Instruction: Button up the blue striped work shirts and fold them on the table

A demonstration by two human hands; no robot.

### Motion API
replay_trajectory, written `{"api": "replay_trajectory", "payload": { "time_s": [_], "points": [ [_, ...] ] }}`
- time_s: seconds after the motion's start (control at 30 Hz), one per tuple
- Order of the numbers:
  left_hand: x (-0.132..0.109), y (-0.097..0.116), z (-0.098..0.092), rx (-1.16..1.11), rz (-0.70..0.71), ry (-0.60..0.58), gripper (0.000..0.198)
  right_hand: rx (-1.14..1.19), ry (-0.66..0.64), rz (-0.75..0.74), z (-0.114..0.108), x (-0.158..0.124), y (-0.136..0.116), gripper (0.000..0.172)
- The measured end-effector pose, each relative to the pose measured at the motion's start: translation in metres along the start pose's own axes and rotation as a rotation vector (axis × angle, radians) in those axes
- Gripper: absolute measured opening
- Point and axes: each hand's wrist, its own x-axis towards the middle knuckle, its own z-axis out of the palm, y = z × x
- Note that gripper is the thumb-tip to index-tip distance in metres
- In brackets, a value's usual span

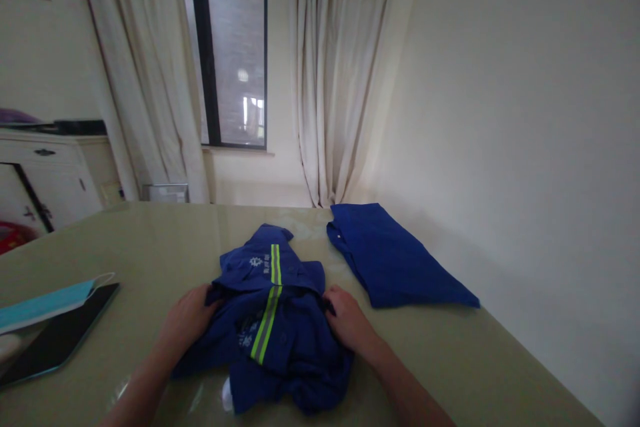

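A blue work jacket (300, 327) with a yellow-green and grey reflective stripe and pale printed marks lies rumpled on the table in front of me. My left hand (189, 317) is closed on the jacket's left edge, its fingertips tucked into the cloth. On the opposite edge, my right hand (349, 320) pinches the fabric at about the same height. The jacket's lower part spreads loosely toward me between my forearms. Beyond my right hand lies a folded blue garment (400, 260), flat near the wall.
The glossy greenish table (165, 240) reaches back toward the curtains (330, 80) and a dark-framed window (235, 47). At the left, a light blue face mask (50, 303) rests partly over a black tablet-like slab (65, 340). A white cabinet (55, 173) stands behind.
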Motion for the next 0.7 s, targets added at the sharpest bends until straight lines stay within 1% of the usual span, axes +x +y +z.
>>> {"api": "replay_trajectory", "payload": {
  "time_s": [0.03, 0.07, 0.1, 0.13, 0.17, 0.2, 0.23, 0.27, 0.3, 0.37, 0.4, 0.43, 0.47, 0.5, 0.53, 0.57, 0.6, 0.63, 0.67, 0.7],
  "points": [
    [0.003, 0.004, 0.0, -0.083, 0.043, 0.02, 0.03, 0.068, -0.11, -0.027, -0.005, -0.006, -0.004, 0.016],
    [0.006, 0.009, -0.002, -0.163, 0.077, 0.058, 0.031, 0.164, -0.273, -0.058, -0.01, -0.013, -0.01, 0.012],
    [0.008, 0.014, -0.004, -0.248, 0.097, 0.102, 0.033, 0.284, -0.471, -0.081, -0.016, -0.019, -0.015, 0.009],
    [0.009, 0.02, -0.008, -0.349, 0.108, 0.138, 0.035, 0.412, -0.676, -0.091, -0.022, -0.024, -0.02, 0.009],
    [0.009, 0.026, -0.012, -0.466, 0.11, 0.156, 0.038, 0.536, -0.842, -0.085, -0.028, -0.027, -0.023, 0.015],
    [0.007, 0.032, -0.015, -0.598, 0.104, 0.151, 0.042, 0.648, -0.924, -0.064, -0.032, -0.028, -0.025, 0.023],
    [0.003, 0.039, -0.019, -0.733, 0.095, 0.122, 0.049, 0.742, -0.893, -0.035, -0.036, -0.026, -0.026, 0.031],
    [-0.002, 0.045, -0.022, -0.863, 0.085, 0.069, 0.057, 0.801, -0.752, -0.005, -0.038, -0.023, -0.024, 0.036],
    [-0.009, 0.052, -0.024, -0.98, 0.072, -0.007, 0.064, 0.816, -0.53, 0.018, -0.038, -0.019, -0.022, 0.039],
    [-0.027, 0.065, -0.027, -1.165, 0.03, -0.196, 0.073, 0.724, -0.038, 0.029, -0.034, -0.01, -0.013, 0.042],
    [-0.036, 0.072, -0.027, -1.231, 0.015, -0.299, 0.073, 0.64, 0.137, 0.013, -0.031, -0.006, -0.009, 0.043],
    [-0.046, 0.078, -0.027, -1.278, 0.011, -0.396, 0.071, 0.549, 0.234, -0.018, -0.026, -0.004, -0.006, 0.048],
    [-0.054, 0.085, -0.026, -1.304, 0.017, -0.479, 0.069, 0.463, 0.255, -0.058, -0.022, -0.003, -0.003, 0.059],
    [-0.061, 0.091, -0.025, -1.312, 0.03, -0.544, 0.067, 0.386, 0.221, -0.102, -0.017, -0.004, -0.002, 0.072],
    [-0.066, 0.096, -0.024, -1.311, 0.044, -0.585, 0.065, 0.317, 0.15, -0.143, -0.012, -0.005, -0.002, 0.086],
    [-0.068, 0.101, -0.022, -1.31, 0.052, -0.604, 0.063, 0.249, 0.067, -0.176, -0.007, -0.006, -0.002, 0.095],
    [-0.068, 0.105, -0.021, -1.313, 0.053, -0.598, 0.062, 0.184, -0.012, -0.196, -0.003, -0.007, -0.003, 0.097],
    [-0.065, 0.108, -0.019, -1.321, 0.048, -0.568, 0.062, 0.126, -0.07, -0.206, 0.001, -0.007, -0.005, 0.09],
    [-0.061, 0.109, -0.018, -1.329, 0.048, -0.524, 0.062, 0.083, -0.099, -0.204, 0.004, -0.007, -0.006, 0.075],
    [-0.055, 0.108, -0.017, -1.324, 0.054, -0.462, 0.064, 0.056, -0.095, -0.191, 0.007, -0.006, -0.007, 0.056]
  ]
}}
